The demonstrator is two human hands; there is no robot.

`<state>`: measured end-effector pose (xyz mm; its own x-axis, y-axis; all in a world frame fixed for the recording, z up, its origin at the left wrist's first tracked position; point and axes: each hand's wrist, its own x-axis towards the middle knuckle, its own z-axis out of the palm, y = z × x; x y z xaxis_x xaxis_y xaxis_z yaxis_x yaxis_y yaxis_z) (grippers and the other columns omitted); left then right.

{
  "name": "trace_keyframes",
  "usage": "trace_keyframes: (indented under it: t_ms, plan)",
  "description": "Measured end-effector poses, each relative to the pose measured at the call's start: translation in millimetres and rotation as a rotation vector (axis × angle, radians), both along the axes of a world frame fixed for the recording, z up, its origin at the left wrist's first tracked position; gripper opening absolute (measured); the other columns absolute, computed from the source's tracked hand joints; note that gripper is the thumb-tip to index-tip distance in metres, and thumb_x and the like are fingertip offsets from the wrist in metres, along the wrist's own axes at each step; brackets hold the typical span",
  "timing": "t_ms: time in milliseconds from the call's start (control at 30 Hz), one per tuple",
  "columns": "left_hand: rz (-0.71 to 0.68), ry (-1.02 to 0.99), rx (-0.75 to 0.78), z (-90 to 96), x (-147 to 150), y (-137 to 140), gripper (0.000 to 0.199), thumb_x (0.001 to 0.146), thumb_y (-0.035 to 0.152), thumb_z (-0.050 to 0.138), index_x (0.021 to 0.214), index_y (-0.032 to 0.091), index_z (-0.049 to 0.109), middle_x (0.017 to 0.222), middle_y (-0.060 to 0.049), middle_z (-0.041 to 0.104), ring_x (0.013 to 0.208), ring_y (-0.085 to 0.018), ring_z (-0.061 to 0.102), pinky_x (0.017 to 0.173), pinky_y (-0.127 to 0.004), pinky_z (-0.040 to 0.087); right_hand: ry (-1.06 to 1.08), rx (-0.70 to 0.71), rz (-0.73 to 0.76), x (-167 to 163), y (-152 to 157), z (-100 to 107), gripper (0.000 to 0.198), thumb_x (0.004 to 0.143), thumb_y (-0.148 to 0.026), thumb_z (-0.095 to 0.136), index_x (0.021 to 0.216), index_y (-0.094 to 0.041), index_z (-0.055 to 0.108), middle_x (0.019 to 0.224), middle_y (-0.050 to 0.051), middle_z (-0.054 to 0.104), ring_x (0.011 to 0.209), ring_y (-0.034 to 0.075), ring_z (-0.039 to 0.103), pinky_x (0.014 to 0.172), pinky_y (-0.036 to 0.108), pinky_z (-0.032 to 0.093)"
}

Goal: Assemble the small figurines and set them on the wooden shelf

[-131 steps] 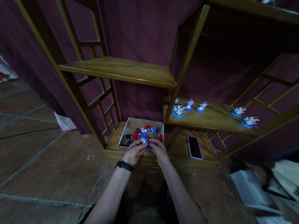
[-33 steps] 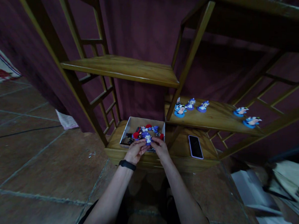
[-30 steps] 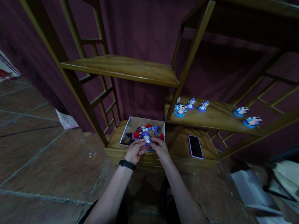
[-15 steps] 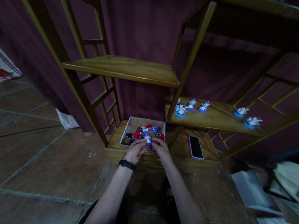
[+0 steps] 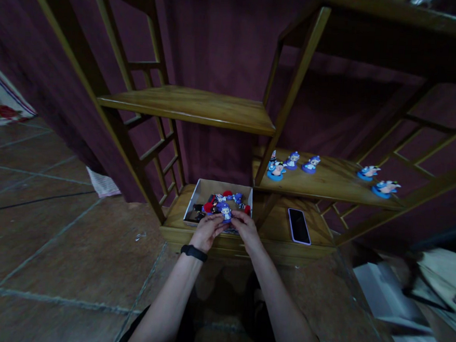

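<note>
We pinch figurine in grip of left hand and right hand, by box.

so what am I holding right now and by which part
A purple figurine, seemingly by its base, between the left grip and the right grip.

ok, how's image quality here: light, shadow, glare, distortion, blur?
All head view: dim overall, recess under the top-right shelf nearly black; dark shadow on the floor, lower centre; faint shine along the front edge of the left shelf; wide-angle look, posts splaying outward; clutter at right edge soft; held figurine recognisable, fine detail lost.
</note>
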<state>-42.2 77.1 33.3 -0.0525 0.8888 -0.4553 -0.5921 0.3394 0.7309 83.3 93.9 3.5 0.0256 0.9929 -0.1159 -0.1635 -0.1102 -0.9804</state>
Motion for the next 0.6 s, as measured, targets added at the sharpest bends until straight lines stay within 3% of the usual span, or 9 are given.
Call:
trace_keyframes:
  t_ms: [233, 600]
  plan:
    - [-0.018, 0.032, -0.019, 4.2, -0.1, -2.8, 0.011, 0.072, 0.003, 0.061, 0.08, 0.01, 0.062, 0.07, -0.009, 0.068, 0.062, -0.015, 0.066, 0.064, -0.026, 0.055, -0.035, 0.0, 0.056, -0.3, -1.1, 1.8, 0.037, 0.062, -0.029, 0.065, 0.098, -0.021, 0.066, 0.094, 0.003, 0.069, 0.088, 0.02, 0.062, 0.081, 0.035, 0.048]
    - [-0.014, 0.062, -0.024, 5.7, -0.6, -3.3, 0.012, 0.071, 0.004, 0.061, 0.082, 0.01, 0.062, 0.072, -0.009, 0.068, 0.063, -0.014, 0.066, 0.065, -0.026, 0.054, -0.053, -0.019, 0.04, -0.4, 0.8, -3.0, 0.036, 0.061, -0.029, 0.065, 0.097, -0.022, 0.067, 0.095, 0.002, 0.069, 0.089, 0.021, 0.063, 0.082, 0.036, 0.049]
